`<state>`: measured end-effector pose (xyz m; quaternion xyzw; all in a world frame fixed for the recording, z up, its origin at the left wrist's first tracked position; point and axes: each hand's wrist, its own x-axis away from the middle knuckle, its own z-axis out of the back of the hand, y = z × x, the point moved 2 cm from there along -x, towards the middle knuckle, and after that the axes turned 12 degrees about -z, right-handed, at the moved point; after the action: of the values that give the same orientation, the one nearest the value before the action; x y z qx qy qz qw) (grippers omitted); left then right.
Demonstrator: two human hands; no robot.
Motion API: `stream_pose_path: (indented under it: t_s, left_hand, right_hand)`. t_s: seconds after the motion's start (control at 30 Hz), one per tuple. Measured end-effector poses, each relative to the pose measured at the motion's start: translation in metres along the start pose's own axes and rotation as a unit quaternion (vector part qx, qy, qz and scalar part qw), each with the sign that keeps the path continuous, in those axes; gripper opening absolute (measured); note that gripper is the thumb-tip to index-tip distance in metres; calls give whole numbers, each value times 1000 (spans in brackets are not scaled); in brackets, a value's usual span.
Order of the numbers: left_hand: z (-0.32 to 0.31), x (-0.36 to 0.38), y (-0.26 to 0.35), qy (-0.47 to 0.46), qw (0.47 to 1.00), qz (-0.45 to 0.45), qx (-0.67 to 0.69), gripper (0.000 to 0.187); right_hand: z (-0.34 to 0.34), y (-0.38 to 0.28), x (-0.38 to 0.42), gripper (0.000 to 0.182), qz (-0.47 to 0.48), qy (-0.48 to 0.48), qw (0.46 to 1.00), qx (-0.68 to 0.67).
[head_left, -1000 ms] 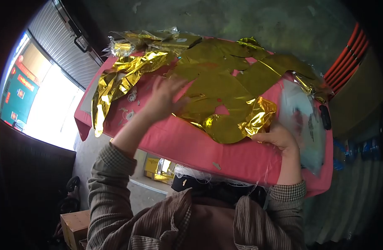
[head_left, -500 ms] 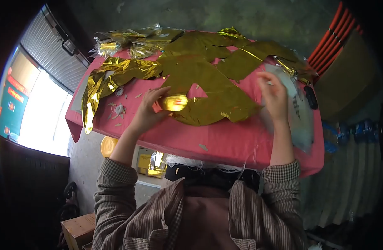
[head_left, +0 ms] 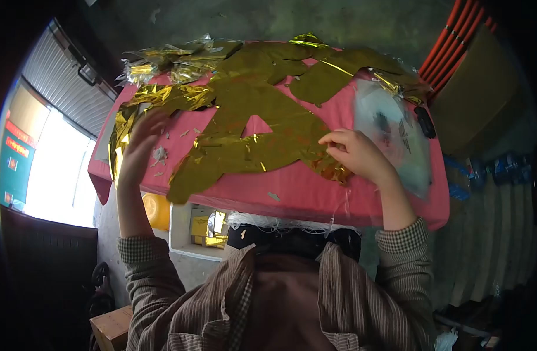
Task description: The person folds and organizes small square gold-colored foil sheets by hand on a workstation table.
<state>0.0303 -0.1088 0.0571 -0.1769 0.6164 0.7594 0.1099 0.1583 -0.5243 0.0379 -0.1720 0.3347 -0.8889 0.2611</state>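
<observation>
Large gold foil sheets (head_left: 251,105) lie spread over a pink-covered table (head_left: 251,187). My left hand (head_left: 142,146), blurred by motion, is over the table's left side beside crumpled gold foil (head_left: 123,117); whether it holds anything cannot be made out. My right hand (head_left: 362,153) is at the right end of the lower foil strip, its fingers bent together beside a wrinkled foil end (head_left: 332,169). Anything between those fingertips is too small to tell. The strip's left end reaches the table's front edge.
Clear bags with gold contents (head_left: 186,67) lie at the back left. A translucent plastic packet (head_left: 411,158) and a black object (head_left: 424,121) are at the right. White scraps (head_left: 159,155) lie at the left. Below the table are a yellow container (head_left: 157,210) and a white box (head_left: 180,234).
My left hand has moved left, away from the shiny foil it had. The lower foil now stretches farther left and forward. My right hand has come down and left to the foil's right end.
</observation>
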Motion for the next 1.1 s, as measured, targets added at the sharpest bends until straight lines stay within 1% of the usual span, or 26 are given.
stream_pose_path:
  t_s: [0.03,0.07,0.1,0.13,0.17,0.2,0.23,0.27,0.3,0.33,0.37,0.4,0.47,0.6,0.67,0.73,0.77,0.8,0.83,0.97,1.03,1.07,1.1]
  left_hand:
    - [-26,-7,10,-81,995,2,-62,52]
    - [-58,-8,12,-104,990,41,-83,45]
    - [-81,-9,6,-188,971,33,-147,48]
    - [-106,-5,-6,-226,950,-2,-213,48]
    - [-130,-5,-5,-268,932,-25,-242,50]
    - [-144,-5,-14,-286,900,-65,-322,51]
    - [-153,-3,-25,-300,861,-104,-398,53]
    - [-155,-3,-32,-302,862,-106,-393,53]
    - [-154,-3,-38,-280,859,-103,-416,55]
    - [-152,-4,-44,-258,855,-99,-438,56]
    - [-151,-5,-47,-259,859,-100,-431,56]
    - [-147,-6,-48,-266,859,-91,-428,56]
    - [-143,-8,-47,-268,861,-85,-424,55]
    - [-144,-7,-48,-262,855,-94,-437,53]
    - [-144,-6,-49,-261,857,-97,-433,53]
    - [-143,-7,-49,-257,860,-99,-429,53]
    - [-143,-7,-50,-255,860,-101,-430,53]
    - [-143,-6,-50,-252,860,-101,-432,53]
    - [-144,-6,-51,-254,861,-101,-430,53]
    - [-144,-6,-48,-251,861,-95,-432,52]
    - [-145,-8,-46,-253,860,-93,-434,52]
    - [-144,-7,-47,-253,860,-93,-433,52]
    - [-144,-6,-47,-251,861,-93,-432,52]
  right_hand:
    - [-2,4,-5,21,64,53,996,36]
    - [-3,5,-6,21,125,103,984,72]
    - [-2,5,-5,21,116,105,985,74]
    - [0,4,-5,20,91,97,990,45]
    - [2,2,-3,20,68,90,994,16]
    - [3,-2,2,20,62,92,994,17]
    - [3,-6,10,20,53,77,993,66]
    - [1,-7,18,21,43,61,991,115]
    - [-6,-2,29,21,35,61,990,119]
    - [-18,4,43,22,98,88,979,158]
    - [-29,8,56,23,162,113,960,198]
    - [-38,14,69,23,158,110,960,203]
    - [-49,22,97,24,194,185,945,187]
    - [-52,45,148,20,172,212,942,197]
    - [-51,61,170,19,82,185,974,100]
    - [-42,74,191,19,-76,89,992,43]
    - [-34,77,205,19,-80,89,992,43]
    - [-31,84,220,19,-178,-31,981,70]
    - [-29,89,232,18,-271,-150,946,95]
    - [-14,83,235,19,-251,-157,947,124]
    - [-5,55,209,19,-291,-31,956,-10]
    - [-11,44,196,19,-290,-31,956,-13]
    - [-13,31,181,18,-231,60,971,12]
